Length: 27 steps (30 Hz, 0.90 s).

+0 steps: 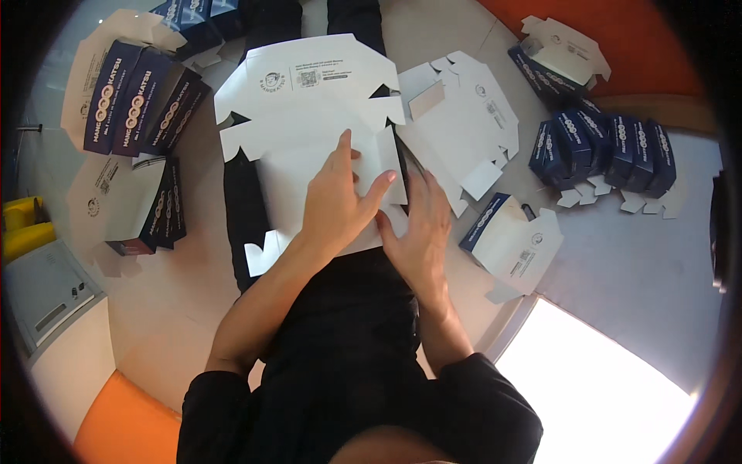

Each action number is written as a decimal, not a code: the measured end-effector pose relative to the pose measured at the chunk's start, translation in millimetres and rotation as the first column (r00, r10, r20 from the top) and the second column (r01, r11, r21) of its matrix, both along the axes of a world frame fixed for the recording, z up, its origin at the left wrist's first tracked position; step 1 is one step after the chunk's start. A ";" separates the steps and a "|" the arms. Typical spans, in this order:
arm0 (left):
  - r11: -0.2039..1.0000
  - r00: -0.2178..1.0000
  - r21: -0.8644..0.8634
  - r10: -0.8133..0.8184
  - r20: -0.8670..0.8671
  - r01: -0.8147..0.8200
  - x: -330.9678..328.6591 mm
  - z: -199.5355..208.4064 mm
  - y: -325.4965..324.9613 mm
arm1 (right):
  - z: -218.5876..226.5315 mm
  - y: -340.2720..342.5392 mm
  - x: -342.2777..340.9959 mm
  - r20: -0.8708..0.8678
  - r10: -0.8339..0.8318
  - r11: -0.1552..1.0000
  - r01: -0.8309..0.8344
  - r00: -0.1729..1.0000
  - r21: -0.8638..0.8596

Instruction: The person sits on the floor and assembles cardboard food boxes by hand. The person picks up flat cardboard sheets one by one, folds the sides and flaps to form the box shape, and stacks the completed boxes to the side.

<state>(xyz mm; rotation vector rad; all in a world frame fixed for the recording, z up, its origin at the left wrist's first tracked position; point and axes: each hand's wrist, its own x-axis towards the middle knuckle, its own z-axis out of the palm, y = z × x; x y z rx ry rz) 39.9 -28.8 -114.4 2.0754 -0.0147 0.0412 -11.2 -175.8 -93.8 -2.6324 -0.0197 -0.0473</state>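
Observation:
A partly folded cardboard box [309, 116], white on the inside with a printed lid panel and notched edges, lies across my lap. My left hand [336, 205] rests on its inner panel, fingers stretched forward and thumb spread toward the right side flap. Along the right edge, my right hand [421, 228] has its thumb on the inner side and its fingers along the outside, gripping that edge. A small side flap [386, 155] stands up between the two hands. The fingertips of my right hand are partly hidden by the raised side.
An unfolded white cardboard blank [464, 116] lies to the right, near an open box [510, 236]. Folded dark blue boxes [599, 147] stand in rows further right. More blue boxes [143, 100] are stacked at left. A grey case [50, 290] sits at far left.

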 end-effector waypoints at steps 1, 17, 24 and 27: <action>0.997 0.999 -0.081 -0.006 -0.050 0.002 7.6 -4.0 -5.1 | -0.3 -3.3 -3.2 0.012 -0.140 0.986 0.139 0.990 0.094; 0.741 0.909 -0.646 -0.121 -0.399 -0.185 27.6 7.9 12.9 | -9.8 24.2 -22.9 0.056 -0.527 0.220 0.072 0.848 0.973; 0.452 0.915 -0.862 -0.202 -0.350 -0.230 -11.9 52.5 30.8 | 7.0 -10.2 -13.1 0.577 0.236 0.857 -0.448 0.782 0.256; 0.441 0.945 -0.885 -0.199 -0.259 -0.150 -22.9 75.4 38.5 | 23.2 -6.3 -6.7 0.585 0.361 0.833 -0.533 0.726 0.147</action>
